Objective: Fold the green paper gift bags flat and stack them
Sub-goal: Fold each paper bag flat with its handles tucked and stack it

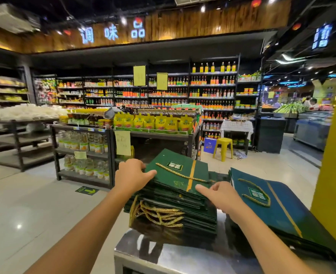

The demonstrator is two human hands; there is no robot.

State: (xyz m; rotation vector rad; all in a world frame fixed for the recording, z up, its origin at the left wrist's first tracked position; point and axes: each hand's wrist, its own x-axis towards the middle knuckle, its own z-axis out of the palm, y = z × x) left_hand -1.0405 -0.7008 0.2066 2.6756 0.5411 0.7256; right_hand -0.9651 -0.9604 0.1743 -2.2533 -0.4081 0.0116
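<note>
**Both hands on the top bag**

My left hand point(132, 176) grips the left edge of the flat top bag point(178, 171), thumb on its face; my right hand point(221, 194) pinches its near right edge. It lies on the green stack point(175, 210) on the steel table point(163, 252). Another pile point(275, 202) sits just to the right.

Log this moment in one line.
phase: aligning top bag | left hand: grips its left edge | right hand: thumb on near edge | stack: on metal table | second pile: at right
</note>
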